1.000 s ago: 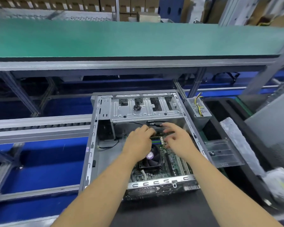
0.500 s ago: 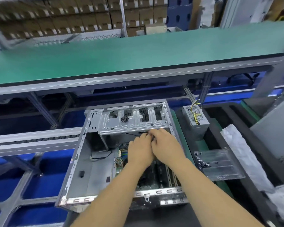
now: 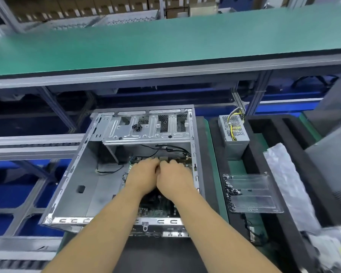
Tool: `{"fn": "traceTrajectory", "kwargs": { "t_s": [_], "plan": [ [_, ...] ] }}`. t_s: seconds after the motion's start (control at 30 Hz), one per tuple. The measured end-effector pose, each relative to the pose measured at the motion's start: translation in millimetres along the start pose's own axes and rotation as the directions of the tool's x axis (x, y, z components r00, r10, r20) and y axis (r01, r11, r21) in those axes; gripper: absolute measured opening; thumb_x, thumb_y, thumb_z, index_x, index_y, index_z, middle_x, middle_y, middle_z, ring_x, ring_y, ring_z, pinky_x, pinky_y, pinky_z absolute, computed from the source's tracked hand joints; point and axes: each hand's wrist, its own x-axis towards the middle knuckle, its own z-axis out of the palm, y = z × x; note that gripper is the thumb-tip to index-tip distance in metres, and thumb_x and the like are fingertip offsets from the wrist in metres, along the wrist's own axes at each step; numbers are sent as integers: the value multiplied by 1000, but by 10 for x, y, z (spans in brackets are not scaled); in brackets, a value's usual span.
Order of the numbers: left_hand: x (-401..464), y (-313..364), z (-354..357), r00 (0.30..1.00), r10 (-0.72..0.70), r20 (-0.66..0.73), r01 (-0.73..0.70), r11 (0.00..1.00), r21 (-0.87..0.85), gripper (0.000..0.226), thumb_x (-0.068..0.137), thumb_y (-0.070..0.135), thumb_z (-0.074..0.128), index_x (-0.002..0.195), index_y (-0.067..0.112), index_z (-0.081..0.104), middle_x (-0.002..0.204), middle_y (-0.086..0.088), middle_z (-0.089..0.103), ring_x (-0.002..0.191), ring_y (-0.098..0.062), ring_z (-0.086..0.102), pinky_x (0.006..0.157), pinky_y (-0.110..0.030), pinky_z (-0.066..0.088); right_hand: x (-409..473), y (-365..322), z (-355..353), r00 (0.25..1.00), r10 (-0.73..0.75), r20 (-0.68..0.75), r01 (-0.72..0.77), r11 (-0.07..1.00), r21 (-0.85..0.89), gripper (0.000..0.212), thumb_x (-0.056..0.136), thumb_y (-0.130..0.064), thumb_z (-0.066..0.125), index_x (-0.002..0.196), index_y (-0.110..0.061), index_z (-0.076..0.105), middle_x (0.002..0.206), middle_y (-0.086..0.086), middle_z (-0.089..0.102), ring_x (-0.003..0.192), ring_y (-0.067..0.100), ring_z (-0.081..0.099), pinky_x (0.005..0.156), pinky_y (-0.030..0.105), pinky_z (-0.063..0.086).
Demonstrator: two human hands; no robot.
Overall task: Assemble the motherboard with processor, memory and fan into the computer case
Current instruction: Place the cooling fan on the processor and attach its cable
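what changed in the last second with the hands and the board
The left hand and right hand, apart a second ago, have come together and moved toward the far edge of the motherboard, now covering the fan. What their fingers hold cannot be seen. The case keeps its place on the bench, with the power supply and the clear tray beside it as before.

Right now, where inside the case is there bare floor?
Free: the grey metal case floor left of the green motherboard, up to the left wall. Crowded: the board's far edge, under the left hand, right hand and black cables.
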Motion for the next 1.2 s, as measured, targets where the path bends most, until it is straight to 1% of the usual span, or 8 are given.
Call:
{"fn": "traceTrajectory", "kwargs": {
  "t_s": [0.07,0.23,0.43,0.57,0.67,0.87,1.1,1.2],
  "plan": [
    [1,-1,17,1000,-12,6,12,1000,-10,13,91,19,48,79,22,51,82,5,58,80,-20,55,66,-34,43,12,11,11,999,13,32,-13,1000,-14,34,102,-20,42,134,-9,50,131,17,54,120,38,52,92,43,39],
    [41,19,43,999,-25,28,26,998,-50,11,89,15,48,84,18,57,85,3,62,81,-21,57,73,-40,51,4,17,-14,999,-1,42,1,1000,-15,37,99,-13,46,135,-9,50,133,18,54,122,36,49,99,41,37],
    [85,-212,-197,967,-225,-120,191,951,-241,10,88,19,52,89,23,61,84,7,62,79,-19,58,70,-36,50,36,58,7,999,-13,50,10,998,61,24,100,-26,53,118,-11,58,121,13,61,114,36,57,80,37,39],
    [-35,-673,-363,972,-235,24,236,955,-182,15,95,29,48,90,25,61,83,6,63,78,-19,59,72,-36,52,167,1,30,982,40,184,-73,982,174,56,96,-54,60,133,-13,54,126,9,63,112,30,62,90,40,54],
    [-124,-771,-262,968,-203,145,235,937,-259,22,99,34,49,89,21,63,83,2,65,78,-20,58,72,-34,48,246,-153,156,948,68,310,-135,970,203,61,91,-64,60,124,-13,53,117,7,64,105,26,63,83,36,52],
    [34,-567,-104,967,-172,186,172,985,14,22,96,30,35,82,21,50,95,-4,66,91,-30,59,82,-36,45,343,-255,238,928,134,348,-194,971,142,63,84,-62,68,124,-15,53,118,4,63,105,26,62,93,42,54],
    [60,-616,-96,958,-194,210,200,980,-8,33,97,34,35,68,21,44,81,0,59,83,-27,55,76,-36,36,394,-318,277,925,136,356,-220,954,206,70,87,-53,69,144,-19,46,134,5,60,113,28,61,98,43,52],
    [53,-594,-115,976,-153,158,161,986,-38,38,100,41,32,72,22,49,84,2,63,85,-26,58,83,-37,43,330,-252,259,943,110,314,-187,956,226,69,85,-56,70,138,-17,52,131,4,62,113,27,62,96,42,53]
  ]
}}
